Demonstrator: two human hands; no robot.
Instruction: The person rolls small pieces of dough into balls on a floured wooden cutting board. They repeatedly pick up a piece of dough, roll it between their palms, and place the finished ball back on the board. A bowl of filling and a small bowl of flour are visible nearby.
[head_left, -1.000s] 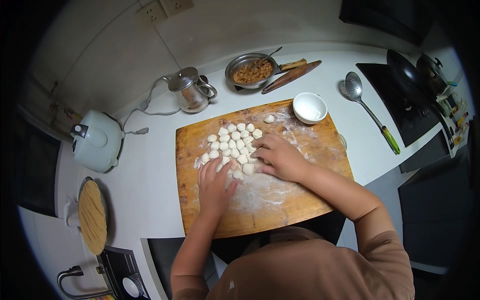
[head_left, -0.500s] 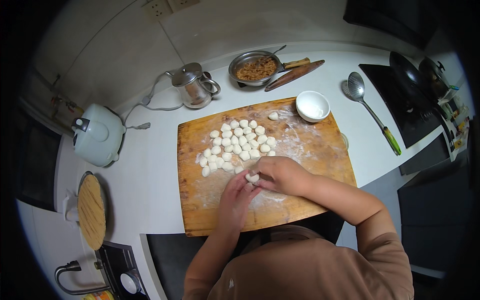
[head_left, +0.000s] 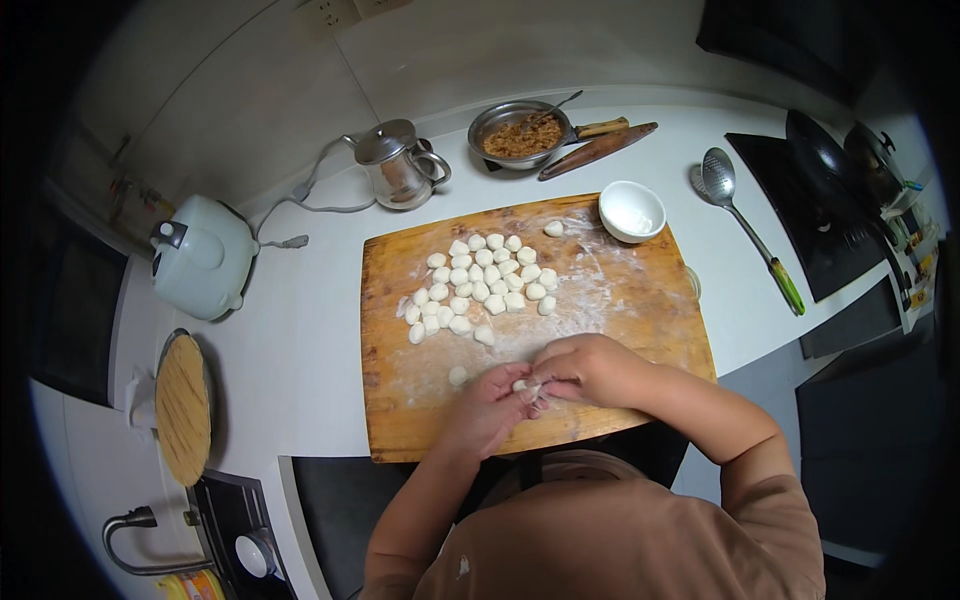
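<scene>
Just above the near part of the floured wooden board, my left hand and my right hand meet. A small white dough piece is pinched between their fingers, which partly cover it. Left of my hands, a flat round of dough lies on the board. Several dough balls sit in a loose cluster beyond my hands, and one lone dough ball rests farther off. At the board's far right corner stands a white bowl with white powder in it.
Behind the board are a metal kettle, a pan of brown filling and a tapered rolling pin. A slotted spoon lies to the right, by the black cooktop. A pale green appliance and a round ridged tray stand left.
Both hands have come closer to my body and slightly right, with the dough still between the fingers. A flat dough round now shows where my left hand was. The view has shifted a little.
</scene>
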